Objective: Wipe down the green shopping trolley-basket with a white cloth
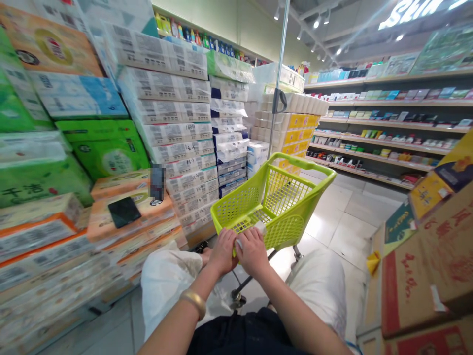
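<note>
Looking down from my head, I see my left hand and my right hand meeting knuckle to knuckle at the near rim of the lime-green plastic lattice shopping cart. The fingers of both are folded down and closed. Where they meet, a small white piece shows, pinched between them and held just against the cart's rim. I cannot make out what it is. I judge that I hold both hands close together because the piece is too small for one hand to work alone, and that the rim gives me something to steady against.

A gold metal bangle sits on my left wrist, and my knees in pale trousers flank the cart's wheeled frame.

To my left, a flat black phone lies face up on an orange wrapped tissue pack. It was probably put there to free my fingers while staying within reach. White and green paper packs are stacked behind it. Brown cardboard boxes with red print stand to my right, and stocked store shelves run beyond.
</note>
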Demonstrator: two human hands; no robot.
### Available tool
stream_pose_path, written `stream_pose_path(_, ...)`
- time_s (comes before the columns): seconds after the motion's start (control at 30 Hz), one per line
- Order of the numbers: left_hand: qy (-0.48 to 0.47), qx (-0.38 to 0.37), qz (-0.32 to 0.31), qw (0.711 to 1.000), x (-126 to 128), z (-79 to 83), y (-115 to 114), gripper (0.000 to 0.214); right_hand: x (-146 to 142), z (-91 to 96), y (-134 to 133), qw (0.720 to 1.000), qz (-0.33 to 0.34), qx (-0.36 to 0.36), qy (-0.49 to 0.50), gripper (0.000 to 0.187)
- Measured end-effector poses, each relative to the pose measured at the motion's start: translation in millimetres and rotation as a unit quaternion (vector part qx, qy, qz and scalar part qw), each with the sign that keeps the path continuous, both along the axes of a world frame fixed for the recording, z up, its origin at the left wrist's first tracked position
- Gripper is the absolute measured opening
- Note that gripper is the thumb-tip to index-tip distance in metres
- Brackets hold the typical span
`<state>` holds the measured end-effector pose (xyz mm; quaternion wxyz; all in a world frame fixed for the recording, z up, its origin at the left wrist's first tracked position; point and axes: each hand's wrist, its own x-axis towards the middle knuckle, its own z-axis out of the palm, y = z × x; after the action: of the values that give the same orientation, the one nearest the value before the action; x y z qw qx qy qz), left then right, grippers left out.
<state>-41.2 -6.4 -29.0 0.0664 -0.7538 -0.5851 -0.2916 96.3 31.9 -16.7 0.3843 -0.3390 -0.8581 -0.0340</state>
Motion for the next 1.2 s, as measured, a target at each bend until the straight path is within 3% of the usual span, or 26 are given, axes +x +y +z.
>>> stream_pose_path(0.1,0.003,-0.009,-0.003,1.000,-3,2.1,-1,0.025,12,2.3,10,1.000,0.000,0.004,-0.001,0.010)
stream_pose_path(0.23,-0.002,-0.013,0.003,1.000,0,5.2,-3,0.019,47,9.6,51,0.994,-0.094,-0.004,0.050,0.020)
stream_pose_path(0.3,-0.008,-0.010,0.011,1.000,3,5.5,-3,0.019,51,10.7,60,0.989,-0.133,-0.008,0.066,0.021)
stream_pose_path(0.4,-0.012,-0.005,0.028,1.000,5,4.4,-2,0.019,34,6.2,45,0.988,-0.143,-0.014,0.063,0.018)
stream_pose_path(0.53,-0.002,-0.001,0.017,1.000,2,3.2,-2,0.016,4,-1.8,7,0.999,-0.039,-0.008,0.025,0.010)
stream_pose_path(0.6,0.004,-0.007,0.006,1.000,0,3.5,-2,0.017,3,-1.8,1,1.000,-0.003,0.000,0.008,0.008)
stream_pose_path(0.7,0.002,-0.017,0.003,1.000,-3,4.5,-3,0.019,21,3.2,17,1.000,-0.004,0.010,-0.001,0.011)
stream_pose_path(0.8,-0.003,-0.021,0.003,1.000,-1,5.1,-3,0.019,44,8.9,44,0.998,-0.056,0.005,0.022,0.018)
stream_pose_path(0.9,-0.011,-0.015,0.016,1.000,3,4.1,-2,0.019,47,9.7,54,0.993,-0.106,-0.001,0.048,0.020)
stream_pose_path(1.03,-0.014,-0.003,0.037,0.999,5,0.5,0,0.019,18,1.9,26,0.991,-0.119,0.006,0.063,0.016)
stream_pose_path(1.2,0.005,-0.002,0.010,1.000,-1,-2.1,-1,0.030,-5,-4.9,-8,1.000,-0.012,0.004,0.010,0.008)
